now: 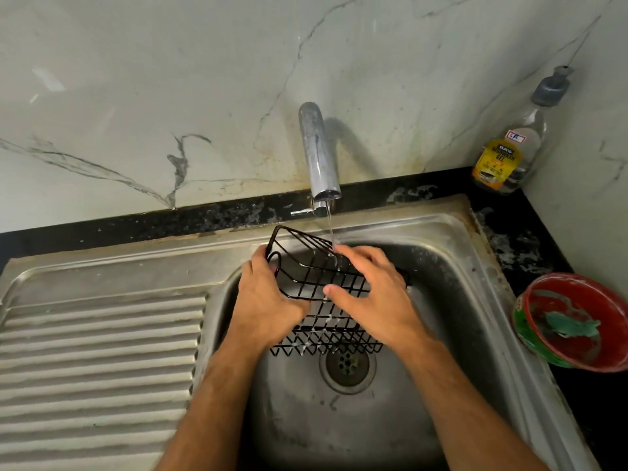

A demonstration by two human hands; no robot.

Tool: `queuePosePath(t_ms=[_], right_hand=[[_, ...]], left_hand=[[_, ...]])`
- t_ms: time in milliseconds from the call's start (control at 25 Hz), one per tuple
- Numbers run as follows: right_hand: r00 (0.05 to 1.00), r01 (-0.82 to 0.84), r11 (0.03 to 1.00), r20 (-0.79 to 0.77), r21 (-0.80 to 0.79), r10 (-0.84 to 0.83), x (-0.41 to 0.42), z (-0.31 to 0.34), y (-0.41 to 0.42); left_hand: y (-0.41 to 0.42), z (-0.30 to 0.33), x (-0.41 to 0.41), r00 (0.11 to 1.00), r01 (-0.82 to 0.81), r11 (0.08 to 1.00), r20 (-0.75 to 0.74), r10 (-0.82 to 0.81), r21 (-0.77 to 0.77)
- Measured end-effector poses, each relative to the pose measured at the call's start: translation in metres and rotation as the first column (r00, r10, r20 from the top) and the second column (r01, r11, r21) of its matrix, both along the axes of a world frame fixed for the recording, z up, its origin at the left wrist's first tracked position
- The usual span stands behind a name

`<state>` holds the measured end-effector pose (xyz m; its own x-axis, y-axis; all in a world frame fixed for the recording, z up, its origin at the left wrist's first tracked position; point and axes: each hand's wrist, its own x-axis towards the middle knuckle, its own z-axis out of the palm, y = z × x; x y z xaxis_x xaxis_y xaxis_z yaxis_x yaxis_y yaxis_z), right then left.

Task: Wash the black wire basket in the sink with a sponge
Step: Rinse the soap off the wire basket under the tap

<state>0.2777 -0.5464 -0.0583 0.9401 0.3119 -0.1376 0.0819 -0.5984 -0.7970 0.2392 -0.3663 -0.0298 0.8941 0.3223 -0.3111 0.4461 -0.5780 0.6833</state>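
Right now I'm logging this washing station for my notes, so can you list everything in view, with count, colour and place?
black wire basket: one, black, held tilted over the sink basin under the water stream
tap: one, chrome, at the back wall, running
sink: one, steel, centre, with a drain in its floor
draining board: one, steel, ribbed, left of the basin
dishwash gel bottle: one, clear with a yellow label and grey cap, back right corner
bowl: one, red with green outside, on the black counter at right
green scrubber: one, inside the bowl
left hand: one, grips the basket's left side
right hand: one, fingers spread flat over the basket's wires
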Motion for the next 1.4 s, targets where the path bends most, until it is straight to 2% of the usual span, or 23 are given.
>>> queuePosePath(t_ms=[120, 200, 320, 440, 560, 600, 680, 760, 840, 920, 960, 1040, 1120, 1200, 1320, 1400], right_hand=[[0.979, -0.151, 0.987, 0.128, -0.059, 0.158, -0.007, 0.022, 0.013], [0.952, -0.267, 0.963, 0.163, 0.02, 0.261, -0.002, 0.033, 0.02], [0.966, -0.211, 0.969, 0.177, 0.128, 0.187, 0.008, 0.025, 0.015], [0.978, -0.194, 0.981, 0.086, 0.029, 0.191, -0.005, 0.027, 0.027], [0.929, -0.271, 0.961, 0.247, -0.056, 0.276, -0.01, 0.036, 0.031], [0.92, -0.282, 0.955, 0.255, -0.096, 0.297, -0.004, 0.034, 0.024], [0.956, -0.238, 0.958, 0.138, -0.162, 0.26, 0.008, 0.026, 0.008], [0.978, -0.207, 0.971, 0.012, -0.121, 0.21, 0.006, 0.024, 0.008], [0.958, -0.265, 0.963, 0.097, -0.051, 0.269, -0.008, 0.031, 0.022], [0.912, -0.327, 0.944, 0.252, -0.032, 0.325, -0.006, 0.026, 0.017], [0.904, -0.334, 0.942, 0.275, -0.026, 0.328, 0.001, 0.021, 0.009], [0.945, -0.278, 0.961, 0.181, 0.011, 0.271, 0.012, 0.012, -0.005], [0.964, -0.259, 0.966, 0.055, -0.022, 0.26, 0.009, 0.011, 0.001], [0.946, -0.307, 0.948, 0.085, -0.079, 0.313, -0.006, 0.02, 0.021], [0.944, -0.276, 0.961, 0.191, 0.017, 0.268, -0.007, 0.016, 0.017], [0.983, -0.168, 0.986, 0.071, -0.012, 0.168, 0.008, 0.006, -0.003]], left_hand=[[-0.003, 0.001, 0.002, 0.988, 0.067, 0.988, 0.127, -0.084, 0.137], [-0.003, -0.007, -0.002, 0.978, 0.052, 0.987, 0.194, -0.081, 0.149], [0.001, -0.016, -0.01, 0.972, 0.004, 0.997, 0.233, -0.021, 0.072], [0.009, -0.027, -0.017, 0.957, 0.008, 1.0, 0.291, -0.015, 0.025], [0.013, -0.031, -0.018, 0.933, 0.036, 0.997, 0.36, -0.008, -0.071], [0.013, -0.029, -0.016, 0.934, 0.041, 0.993, 0.356, 0.0, -0.107], [0.014, -0.026, -0.013, 0.937, 0.035, 0.986, 0.349, 0.024, -0.161], [0.015, -0.023, -0.012, 0.94, 0.049, 0.987, 0.341, 0.007, -0.156], [0.017, -0.019, -0.011, 0.932, 0.077, 0.987, 0.361, -0.02, -0.144], [0.018, -0.012, -0.012, 0.932, 0.086, 0.975, 0.364, -0.006, -0.204], [0.019, -0.008, -0.011, 0.934, 0.083, 0.971, 0.356, 0.002, -0.223], [0.018, -0.01, -0.013, 0.946, 0.029, 0.979, 0.321, 0.038, -0.204], [0.018, -0.015, -0.017, 0.952, 0.016, 0.987, 0.303, 0.034, -0.159], [0.02, -0.022, -0.02, 0.946, 0.053, 0.989, 0.324, -0.007, -0.135], [0.023, -0.027, -0.022, 0.93, 0.037, 0.967, 0.362, 0.059, -0.254], [0.023, -0.027, -0.027, 0.919, 0.003, 0.956, 0.378, 0.113, -0.293]])
